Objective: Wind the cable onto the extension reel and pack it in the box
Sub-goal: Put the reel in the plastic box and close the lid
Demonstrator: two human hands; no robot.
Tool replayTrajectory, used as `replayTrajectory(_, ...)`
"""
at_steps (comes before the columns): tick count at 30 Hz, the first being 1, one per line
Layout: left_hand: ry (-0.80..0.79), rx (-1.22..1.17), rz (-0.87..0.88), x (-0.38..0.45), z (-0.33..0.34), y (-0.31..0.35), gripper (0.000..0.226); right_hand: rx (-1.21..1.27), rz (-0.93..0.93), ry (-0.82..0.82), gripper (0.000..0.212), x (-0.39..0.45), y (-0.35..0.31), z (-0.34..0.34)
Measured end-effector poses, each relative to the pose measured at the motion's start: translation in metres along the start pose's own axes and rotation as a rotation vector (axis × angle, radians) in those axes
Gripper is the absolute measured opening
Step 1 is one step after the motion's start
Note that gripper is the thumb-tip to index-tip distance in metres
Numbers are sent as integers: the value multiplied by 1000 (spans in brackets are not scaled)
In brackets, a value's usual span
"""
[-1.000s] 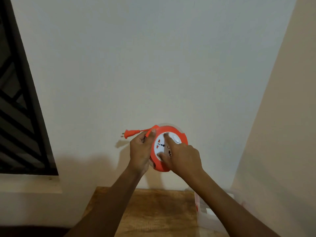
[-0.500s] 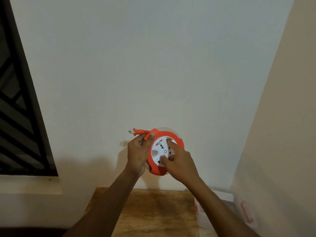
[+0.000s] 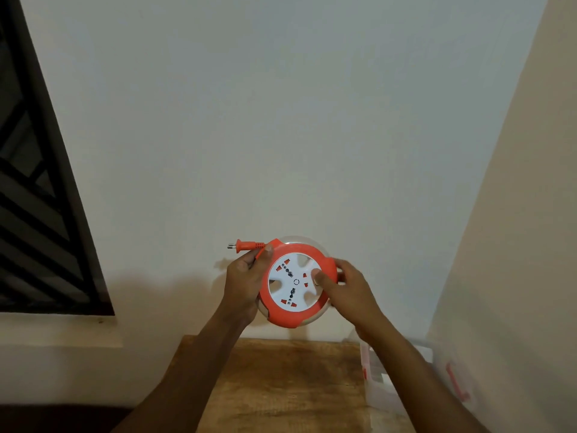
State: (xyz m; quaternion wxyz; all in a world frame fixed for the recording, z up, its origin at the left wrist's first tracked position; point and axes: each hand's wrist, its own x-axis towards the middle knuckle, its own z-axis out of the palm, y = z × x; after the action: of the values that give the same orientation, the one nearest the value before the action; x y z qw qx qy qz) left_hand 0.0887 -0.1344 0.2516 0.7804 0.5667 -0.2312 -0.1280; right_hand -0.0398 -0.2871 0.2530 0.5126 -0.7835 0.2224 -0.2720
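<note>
I hold a round orange extension reel [image 3: 293,317] with a white socket face up in the air in front of the wall. My left hand [image 3: 246,279] grips its left rim and pinches the short stub of orange cable. The orange plug [image 3: 246,245] sticks out to the left above that hand. My right hand [image 3: 346,289] is on the reel's right side, with the thumb pressed into the white face. A clear plastic box [image 3: 374,379] with an orange latch stands on the table at the lower right, partly behind my right forearm.
A wooden table [image 3: 281,385] lies below my arms against the white wall. A dark window with a grille [image 3: 37,214] is at the left above a ledge. A beige side wall [image 3: 515,245] closes the right side.
The white face has turned under my right hand, which has slid from the centre to the right rim. The plug now sits closer to the reel. The reel faces me more squarely.
</note>
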Motion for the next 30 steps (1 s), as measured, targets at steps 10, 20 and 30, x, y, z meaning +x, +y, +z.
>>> replayTrajectory(10,9,384,-203,1,-61,-52,35,409,432,-170,35,-19,70,55)
replayTrajectory(20,103,427,-564,-54,-157,-153,25,432,710,-176,25,-66,163,142)
replayTrajectory(30,97,535,-634,-66,-209,-205,40,259,667,-128,43,-81,197,206)
